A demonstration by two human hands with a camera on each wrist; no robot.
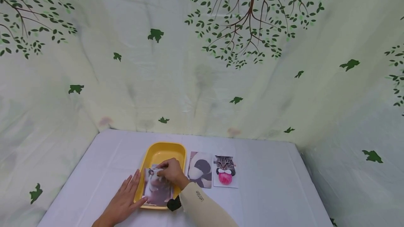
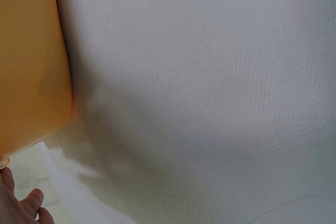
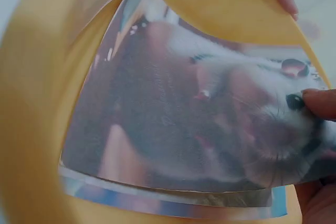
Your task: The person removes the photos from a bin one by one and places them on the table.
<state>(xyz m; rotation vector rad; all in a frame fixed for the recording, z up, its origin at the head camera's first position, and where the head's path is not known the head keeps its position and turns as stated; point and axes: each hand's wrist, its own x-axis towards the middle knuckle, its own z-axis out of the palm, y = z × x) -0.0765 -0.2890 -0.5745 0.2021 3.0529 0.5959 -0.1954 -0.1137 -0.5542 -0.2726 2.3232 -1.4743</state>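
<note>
A yellow tray lies on the table with photo cards inside. My right hand pinches the far end of the top card, which shows a whiskered, pale-furred rodent. In the right wrist view, the thumb presses on the face of that rodent card, and the card bows upward. More cards lie under it, their pictures mostly hidden. At the tray's left rim, my left hand rests with its fingers straight. The left wrist view catches only some of its fingers beside the tray's outer wall.
Right of the tray, a panda photo card and a cat photo card with a pink ball lie side by side. A small black object is by the right sleeve. Leaf-printed sheeting encloses the white table.
</note>
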